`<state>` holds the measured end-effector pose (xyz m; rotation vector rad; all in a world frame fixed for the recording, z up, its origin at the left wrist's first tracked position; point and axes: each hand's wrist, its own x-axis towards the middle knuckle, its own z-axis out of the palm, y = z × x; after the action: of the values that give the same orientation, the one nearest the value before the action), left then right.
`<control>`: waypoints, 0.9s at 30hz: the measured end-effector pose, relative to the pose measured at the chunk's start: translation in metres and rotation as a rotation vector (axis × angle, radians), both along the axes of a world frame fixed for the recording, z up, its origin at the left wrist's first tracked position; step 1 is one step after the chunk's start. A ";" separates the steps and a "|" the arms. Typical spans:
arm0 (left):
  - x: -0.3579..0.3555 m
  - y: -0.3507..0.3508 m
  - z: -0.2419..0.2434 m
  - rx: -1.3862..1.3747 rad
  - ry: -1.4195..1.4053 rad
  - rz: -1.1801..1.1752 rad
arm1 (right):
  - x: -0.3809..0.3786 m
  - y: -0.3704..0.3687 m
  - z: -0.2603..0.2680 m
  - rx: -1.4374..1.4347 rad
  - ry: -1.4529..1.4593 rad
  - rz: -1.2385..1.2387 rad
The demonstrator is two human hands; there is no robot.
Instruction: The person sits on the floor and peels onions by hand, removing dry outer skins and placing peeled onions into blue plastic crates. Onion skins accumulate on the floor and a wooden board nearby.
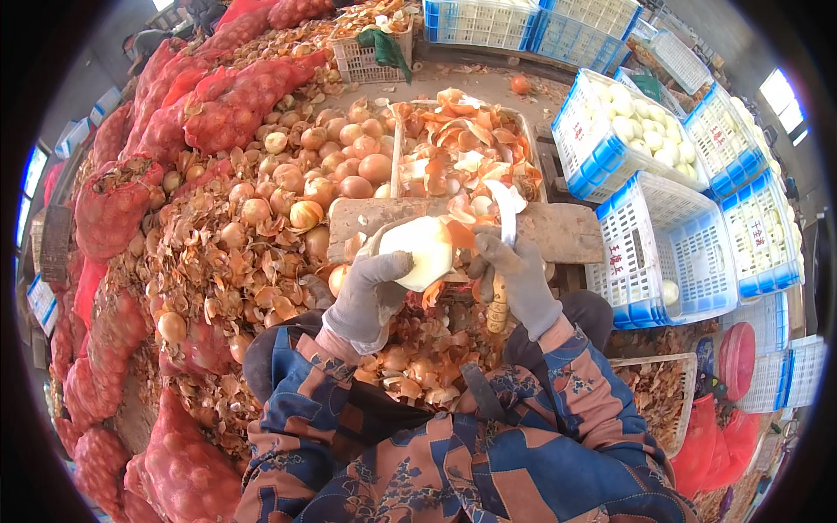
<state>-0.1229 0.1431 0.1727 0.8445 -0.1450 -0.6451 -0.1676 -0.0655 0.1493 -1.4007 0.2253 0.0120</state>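
Note:
In my gloved left hand (369,294) is a large, mostly peeled white onion (425,252), with the thumb across its pale side. A flap of orange skin (461,234) hangs off the onion towards my right hand (520,274). That hand, also gloved, grips a curved knife by its wooden handle (498,304), and the blade (505,202) points away from me. Both hands are close together over the near edge of a worn wooden board (569,229). Beyond the board stands a crate (397,153) heaped with onion skins (471,140).
Unpeeled onions (356,186) and loose skins lie to the left, backed by red mesh sacks (222,108). At right, a white and blue crate (621,261) holds one peeled onion (669,292). Behind it stands a crate of peeled onions (644,127). A person (140,49) bends at the far left.

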 end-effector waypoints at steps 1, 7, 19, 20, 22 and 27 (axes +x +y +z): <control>0.000 0.001 -0.001 0.017 -0.012 -0.022 | -0.001 0.003 0.003 0.021 -0.037 0.005; 0.002 0.000 -0.006 0.096 -0.060 -0.086 | -0.001 0.014 0.007 -0.060 -0.087 0.049; 0.003 -0.003 -0.014 0.098 0.060 -0.081 | 0.000 0.013 0.012 0.003 -0.100 -0.001; 0.003 -0.004 -0.018 0.089 0.079 -0.072 | -0.001 0.013 0.015 -0.003 -0.100 0.008; 0.003 -0.003 -0.021 0.047 0.069 -0.030 | -0.002 0.014 0.022 0.022 -0.101 0.015; 0.013 0.003 -0.042 -0.075 -0.028 -0.017 | 0.006 0.001 0.013 -0.174 -0.142 -0.119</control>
<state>-0.1098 0.1465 0.1305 0.7810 -0.2003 -0.6407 -0.1612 -0.0640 0.1627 -1.5518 0.1941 -0.2092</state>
